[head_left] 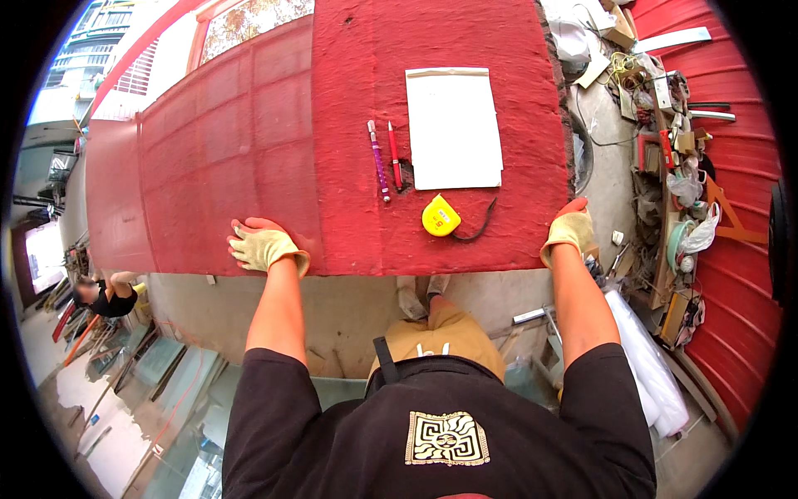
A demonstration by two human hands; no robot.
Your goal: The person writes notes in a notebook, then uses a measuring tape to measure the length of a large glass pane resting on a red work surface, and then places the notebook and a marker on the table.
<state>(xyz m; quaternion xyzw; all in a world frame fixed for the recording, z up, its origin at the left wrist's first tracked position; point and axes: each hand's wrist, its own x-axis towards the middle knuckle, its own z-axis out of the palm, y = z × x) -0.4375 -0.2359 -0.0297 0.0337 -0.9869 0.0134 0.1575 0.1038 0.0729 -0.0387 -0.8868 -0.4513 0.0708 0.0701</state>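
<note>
My left hand (266,246), in a pale yellow work glove with reddish-orange fingers, lies with its fingers apart on a sheet of glass (224,158). This see-through sheet covers the left part of a red-covered table (357,237) and reflects a grid of lines. At the table's right near corner, my right hand (568,229) in a matching glove is bent over the table edge; its fingers are partly hidden. Between the hands lie a yellow tape measure (440,216) with a dark strap, a red pen (394,156), a purple pen-like stick (378,161) and a white paper pad (454,129).
Shelves (665,166) crowded with bags, boxes and cords stand right of the table by a red corrugated wall (740,349). Clear plastic wrap (640,366) lies near my right arm. Glass panes (179,374) lie behind me at left. Another person (108,295) is at far left.
</note>
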